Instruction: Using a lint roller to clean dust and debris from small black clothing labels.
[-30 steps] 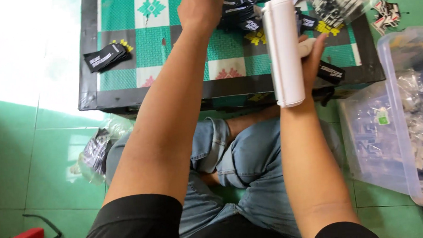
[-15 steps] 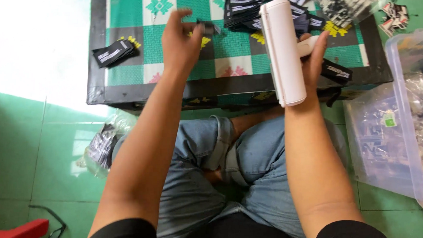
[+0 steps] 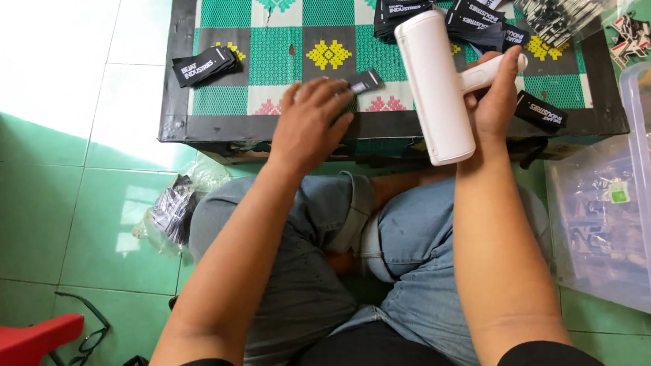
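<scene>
gripping a white roller (image 3: pixel 435 83), right hand (image 3: pixel 494 99) over checkered low table (image 3: pixel 261 54), green tiled floor (image 3: pixel 49 217).

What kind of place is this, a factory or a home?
Probably a home or small workshop floor set up for hand work. The person sits on green floor tiles at a low table heaped with black fabric labels, with a clear plastic bin alongside.
</scene>
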